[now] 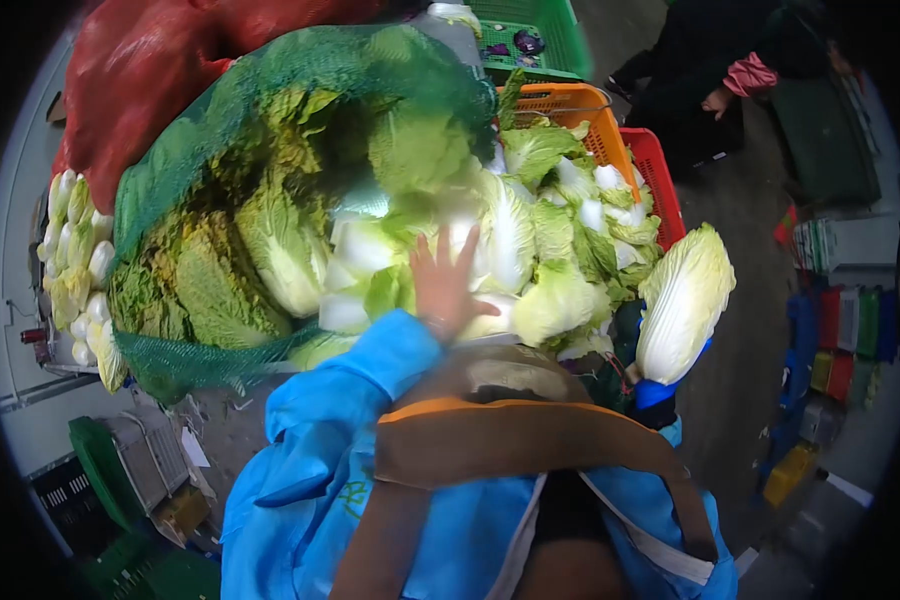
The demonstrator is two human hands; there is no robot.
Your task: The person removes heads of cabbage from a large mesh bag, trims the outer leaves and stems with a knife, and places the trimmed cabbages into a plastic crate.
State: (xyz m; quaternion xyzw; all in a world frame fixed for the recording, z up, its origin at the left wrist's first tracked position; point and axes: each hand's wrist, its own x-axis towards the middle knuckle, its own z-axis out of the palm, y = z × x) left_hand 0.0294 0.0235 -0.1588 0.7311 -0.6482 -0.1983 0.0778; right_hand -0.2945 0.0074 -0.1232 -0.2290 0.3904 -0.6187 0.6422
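Observation:
My left hand (445, 285) lies palm down with fingers spread, over pale cabbage leaves and beside a whitish cabbage (505, 235). At the right, my right hand (634, 374), mostly hidden, is closed round the base of a trimmed napa cabbage (685, 300) held upright, with blue material at the wrist. A green mesh sack (170, 160), open towards me, holds several leafy cabbages (282, 245), some with browned outer leaves. Loose leaves (560, 300) are heaped to the right of my left hand.
Behind the leaves stand an orange crate (600, 125), a red crate (655, 165) and a green crate (565, 40). Red sacks (140, 80) and stacked pale cabbages (75, 250) are at the left. Another person (695, 110) is at the upper right.

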